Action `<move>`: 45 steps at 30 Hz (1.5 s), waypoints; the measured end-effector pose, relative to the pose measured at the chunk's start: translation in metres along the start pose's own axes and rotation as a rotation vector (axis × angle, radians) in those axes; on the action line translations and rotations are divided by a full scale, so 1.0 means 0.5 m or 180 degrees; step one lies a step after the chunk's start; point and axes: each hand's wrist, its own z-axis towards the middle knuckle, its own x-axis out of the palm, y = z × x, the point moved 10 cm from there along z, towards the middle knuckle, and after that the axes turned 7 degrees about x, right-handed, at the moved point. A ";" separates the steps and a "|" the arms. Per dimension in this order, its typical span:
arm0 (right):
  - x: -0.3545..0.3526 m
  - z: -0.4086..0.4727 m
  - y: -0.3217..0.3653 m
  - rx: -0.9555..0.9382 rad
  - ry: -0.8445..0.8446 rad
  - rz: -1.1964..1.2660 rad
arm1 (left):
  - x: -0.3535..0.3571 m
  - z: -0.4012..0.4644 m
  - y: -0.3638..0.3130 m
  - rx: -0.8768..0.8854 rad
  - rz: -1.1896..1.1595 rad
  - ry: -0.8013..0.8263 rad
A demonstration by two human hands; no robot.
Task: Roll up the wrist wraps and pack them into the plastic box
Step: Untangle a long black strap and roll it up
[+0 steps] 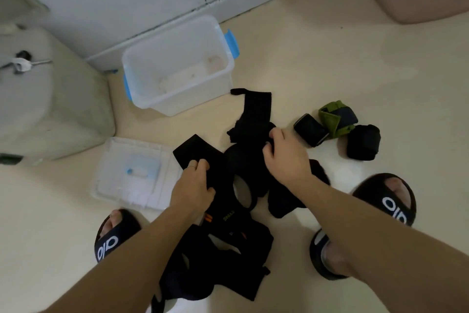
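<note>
Floor, looking down between my feet. My left hand [194, 183] pinches a flat black wrap strap [196, 151], fingers curled over its near end; the strap runs away from the hand toward the upper left. My right hand [284, 156] grips another black wrap [250, 120], fingers curled into its bunched part; its loose tail extends past my fingertips toward the plastic box [177, 66]. Box sits open, beyond both hands, against the wall. Its lid [132, 173] lies flat just left of my left hand. Heap of unrolled black wraps [228, 244] lies under and between my forearms. Three rolled wraps sit right of my right hand: a black one [311, 130] nearest, a green one [337, 118], another black [363, 141].
</note>
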 end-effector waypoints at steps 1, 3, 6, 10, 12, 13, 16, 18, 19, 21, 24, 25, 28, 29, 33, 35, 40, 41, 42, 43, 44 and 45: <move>0.025 -0.023 0.012 0.0041 0.0260 0.0069 | 0.003 -0.008 0.009 -0.0022 -0.0022 0.0030; 0.078 -0.067 0.033 -0.0030 0.0802 -0.0247 | 0.012 -0.023 0.023 -0.0080 -0.0142 0.0150; 0.119 -0.107 0.029 -0.0075 0.1173 -0.0877 | 0.021 -0.048 0.031 -0.0079 -0.0333 0.0335; 0.120 -0.115 0.029 -0.0082 0.1372 -0.1200 | 0.009 -0.085 0.046 -0.0142 -0.0533 0.0364; 0.093 -0.114 0.040 -0.0046 0.1156 -0.1370 | 0.006 -0.103 0.064 -0.0231 -0.0570 0.0460; 0.076 -0.116 0.051 -0.0078 0.0952 -0.1458 | 0.010 -0.111 0.076 -0.0295 -0.0598 0.0532; 0.081 -0.150 0.091 -0.0305 0.0974 -0.1399 | 0.039 -0.133 0.101 -0.0542 -0.0783 0.0788; 0.124 -0.187 0.117 -0.0464 0.1464 -0.1183 | 0.069 -0.142 0.102 -0.0667 -0.1054 0.0927; 0.148 -0.205 0.128 -0.0523 0.1696 -0.1142 | 0.083 -0.142 0.097 -0.0676 -0.1170 0.0963; 0.191 -0.238 0.148 -0.0690 0.2003 -0.1332 | 0.104 -0.141 0.083 -0.0664 -0.1293 0.1015; 0.247 -0.285 0.185 -0.1398 0.2051 -0.2127 | 0.133 -0.137 0.077 -0.0704 -0.1416 0.1086; 0.264 -0.301 0.194 -0.1612 0.2051 -0.2314 | 0.140 -0.136 0.081 -0.0738 -0.1451 0.1113; 0.304 -0.330 0.172 -0.1523 0.2269 -0.2663 | 0.153 -0.129 0.093 -0.0792 -0.1627 0.1145; 0.309 -0.332 0.155 -0.1342 0.2388 -0.2772 | 0.156 -0.127 0.097 -0.0823 -0.1711 0.1141; 0.305 -0.317 0.117 -0.1183 0.2579 -0.3005 | 0.173 -0.112 0.116 -0.1035 -0.2029 0.1077; 0.296 -0.302 0.130 -0.1363 0.2344 -0.2786 | 0.180 -0.101 0.119 -0.1074 -0.2085 0.1062; 0.233 -0.272 0.171 -0.1344 0.1842 -0.1748 | 0.150 -0.100 0.083 -0.0876 -0.2251 0.1130; 0.208 -0.260 0.177 -0.1252 0.1703 -0.1429 | 0.138 -0.104 0.073 -0.0784 -0.2242 0.1151; 0.182 -0.246 0.180 -0.1119 0.1568 -0.1067 | 0.123 -0.106 0.061 -0.0678 -0.2240 0.1142; 0.155 -0.232 0.181 -0.0948 0.1457 -0.0695 | 0.106 -0.106 0.049 -0.0585 -0.2287 0.1102; 0.130 -0.219 0.184 -0.0751 0.1391 -0.0390 | 0.085 -0.105 0.033 -0.0483 -0.2372 0.1026; 0.107 -0.205 0.188 -0.0570 0.1360 -0.0082 | 0.060 -0.106 0.018 -0.0386 -0.2444 0.0906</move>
